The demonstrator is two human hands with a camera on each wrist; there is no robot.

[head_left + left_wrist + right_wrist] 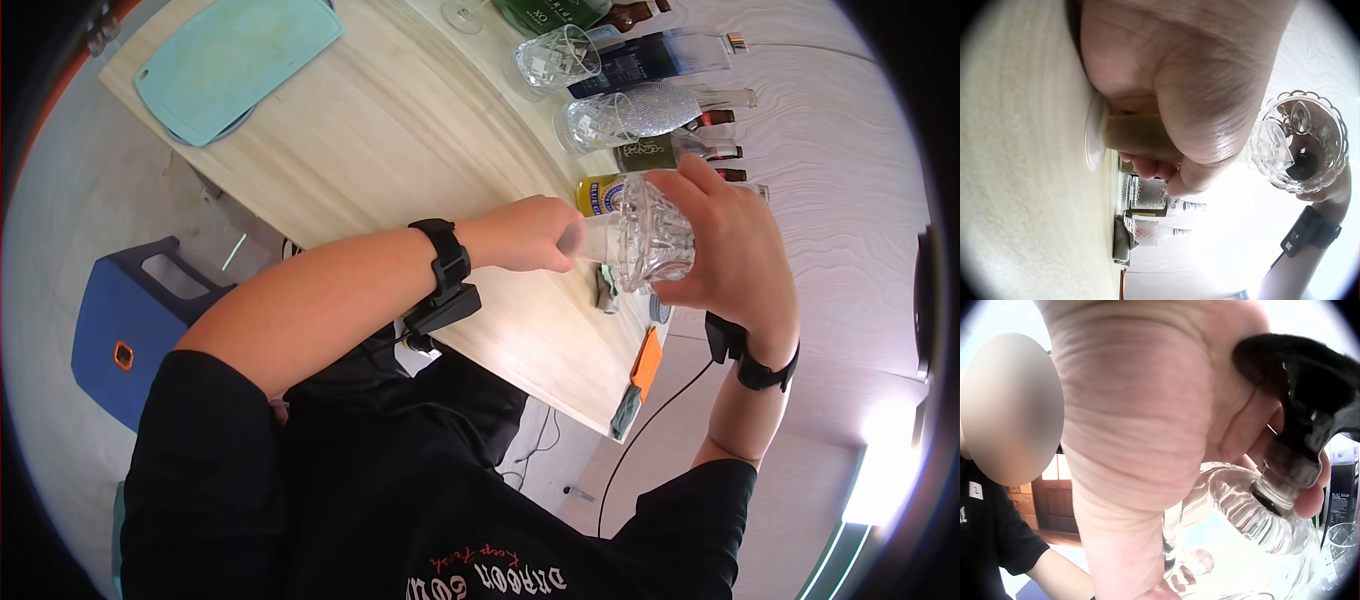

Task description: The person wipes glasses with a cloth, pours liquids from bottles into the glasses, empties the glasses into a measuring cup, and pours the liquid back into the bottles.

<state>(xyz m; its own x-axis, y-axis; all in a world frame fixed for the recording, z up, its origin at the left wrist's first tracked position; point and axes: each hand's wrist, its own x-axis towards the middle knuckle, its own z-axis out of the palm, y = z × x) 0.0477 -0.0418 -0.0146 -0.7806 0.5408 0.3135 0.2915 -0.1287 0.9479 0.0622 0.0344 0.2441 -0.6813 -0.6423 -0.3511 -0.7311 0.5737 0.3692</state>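
In the head view, the left hand (530, 234) grips a glass (597, 239) at the desk (400, 170); the right hand (745, 245) wraps widely round a scalloped glass bowl (660, 238). In the left wrist view, clear chunks (1274, 149) show at the bowl's mouth; the glass's contents are unclear. In the right wrist view, the bowl tilts on its black stem (1300, 431).

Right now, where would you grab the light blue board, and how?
I'd pinch the light blue board at its end with the small hole, coming from the blue stool's side, thumb above, fingers below. It lies flat and looks thin, and that end sits nearest the table's edge.
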